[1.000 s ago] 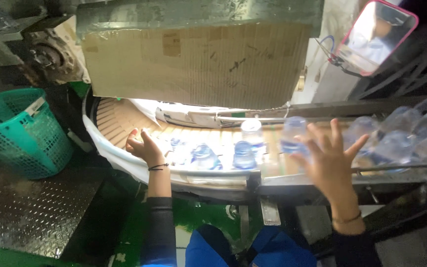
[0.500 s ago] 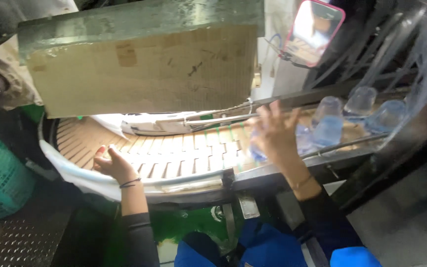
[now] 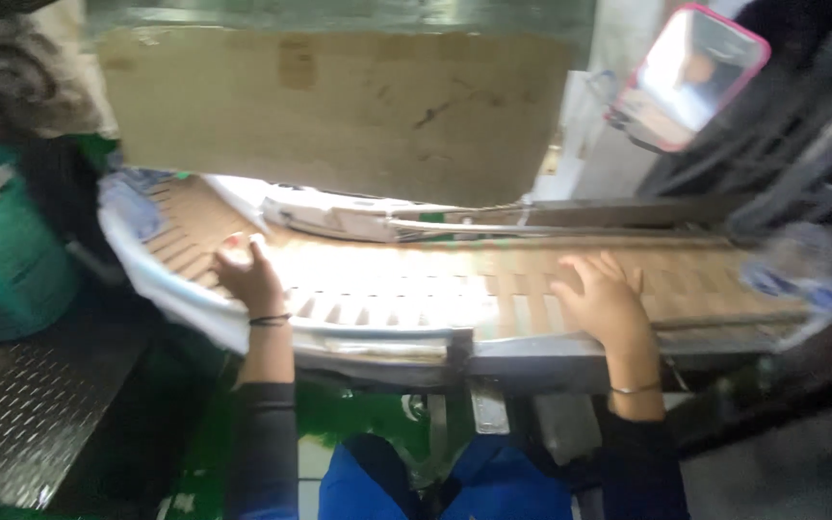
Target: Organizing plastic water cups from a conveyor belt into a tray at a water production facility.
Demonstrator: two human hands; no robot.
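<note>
A curved slatted conveyor belt (image 3: 416, 279) runs across in front of me, brightly lit from behind. My left hand (image 3: 247, 277) rests palm down on its left bend, fingers apart, holding nothing. Over the belt's right stretch my right hand (image 3: 604, 300) lies flat, also spread and empty. The view is blurred. Clear plastic bottles (image 3: 811, 265) with blue labels show as a smear at the far right end of the belt, apart from both hands.
A brown cardboard sheet (image 3: 339, 106) hangs above the belt. A teal plastic basket (image 3: 2, 241) stands at the left over a checker-plate floor (image 3: 21, 424). A pink-framed mirror (image 3: 690, 77) hangs upper right beside dark metal railings (image 3: 782, 164). Metal guide rails (image 3: 493, 226) cross the belt.
The bottles that stood in front of my hands have gone from the middle of the belt. My right hand has come down from the bottles onto the bare slats. The camera swung.
</note>
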